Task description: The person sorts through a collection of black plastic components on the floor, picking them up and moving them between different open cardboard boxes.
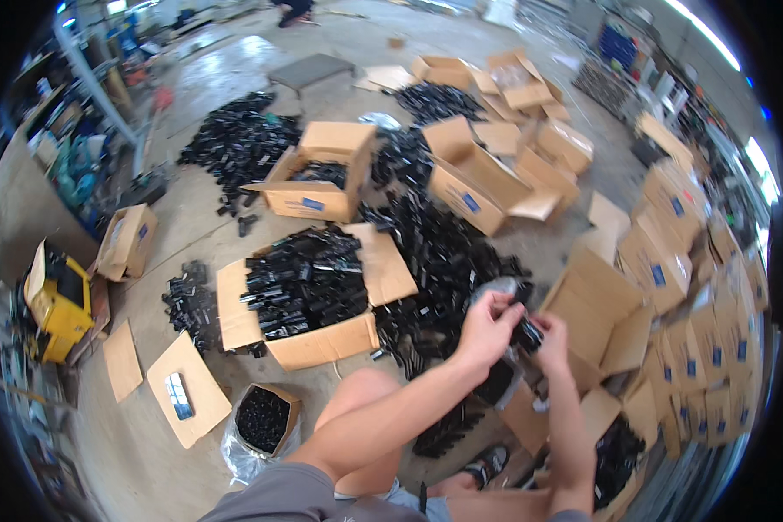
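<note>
Both my hands are brought together over the right side of a large heap of black plastic parts [435, 252]. My left hand [487, 324] is closed with its fingertips round a small black part [525, 334]. On the other side of that part, my right hand [552, 339] is closed on it too. Its exact kind is too small and partly covered to make out. A bit of clear plastic [499, 285] shows just beyond my left hand. To the left stands an open carton [326, 348] filled high with similar black parts.
Empty open cartons [600, 304] lie at the right, beside stacked boxes [700, 348]. Farther off are another carton [309, 202] and more black piles [239, 143]. A small box of black pieces [265, 418], a phone [179, 396] on cardboard and a yellow container [65, 304] are at left.
</note>
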{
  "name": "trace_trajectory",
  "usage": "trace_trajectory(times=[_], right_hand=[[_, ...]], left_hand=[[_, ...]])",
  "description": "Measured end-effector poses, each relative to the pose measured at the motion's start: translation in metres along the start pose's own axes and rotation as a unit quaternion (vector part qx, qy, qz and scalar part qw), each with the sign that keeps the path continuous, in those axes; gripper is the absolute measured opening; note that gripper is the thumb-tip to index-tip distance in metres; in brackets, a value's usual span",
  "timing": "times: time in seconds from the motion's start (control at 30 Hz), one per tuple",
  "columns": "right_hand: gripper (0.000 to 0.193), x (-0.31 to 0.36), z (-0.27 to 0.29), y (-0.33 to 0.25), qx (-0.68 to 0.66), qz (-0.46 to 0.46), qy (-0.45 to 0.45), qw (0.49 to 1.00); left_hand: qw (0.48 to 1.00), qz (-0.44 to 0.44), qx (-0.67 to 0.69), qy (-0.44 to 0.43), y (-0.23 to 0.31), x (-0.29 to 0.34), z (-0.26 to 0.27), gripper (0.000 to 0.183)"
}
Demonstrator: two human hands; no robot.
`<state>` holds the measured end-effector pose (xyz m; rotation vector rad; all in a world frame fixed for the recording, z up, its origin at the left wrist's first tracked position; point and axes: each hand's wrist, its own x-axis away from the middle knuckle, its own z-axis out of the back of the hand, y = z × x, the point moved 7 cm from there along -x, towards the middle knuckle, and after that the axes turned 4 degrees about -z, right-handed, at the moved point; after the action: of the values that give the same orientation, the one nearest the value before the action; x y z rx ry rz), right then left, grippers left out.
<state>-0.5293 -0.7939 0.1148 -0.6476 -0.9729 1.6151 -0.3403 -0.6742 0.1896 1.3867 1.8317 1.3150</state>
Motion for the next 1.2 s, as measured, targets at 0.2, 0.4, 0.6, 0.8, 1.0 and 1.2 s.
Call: trace_trajectory(times=[0.2, 0.4, 0.6, 0.8, 1.0, 1.2], right_hand=[[0.025, 0.077, 0.055, -0.135, -0.260, 0.018, 0.026, 0.965], [0.013, 0.110, 0.065, -0.125, -0.184, 0.029, 0.149, 0.971], [0.015, 0.112, 0.065, -0.100, -0.202, -0.018, 0.133, 0.970], [0.014, 0.112, 0.063, -0.092, -0.291, -0.014, 0.115, 0.950], [0.015, 0.120, 0.064, -0.093, -0.304, -0.025, 0.131, 0.943], [0.016, 0.120, 0.062, -0.093, -0.324, -0.004, 0.136, 0.936]], left_hand=[[0.999, 0.018, 0.033, -0.010, 0.007, 0.012, -0.013, 0.027], [0.996, 0.005, -0.014, -0.091, -0.003, 0.031, -0.055, 0.025], [0.988, -0.071, -0.083, -0.106, -0.015, 0.036, -0.063, 0.026], [0.981, -0.128, -0.104, -0.099, -0.011, 0.039, -0.067, 0.026], [0.979, -0.148, -0.110, -0.091, -0.006, 0.042, -0.068, 0.024], [0.981, -0.120, -0.107, -0.107, -0.005, 0.042, -0.070, 0.025]])
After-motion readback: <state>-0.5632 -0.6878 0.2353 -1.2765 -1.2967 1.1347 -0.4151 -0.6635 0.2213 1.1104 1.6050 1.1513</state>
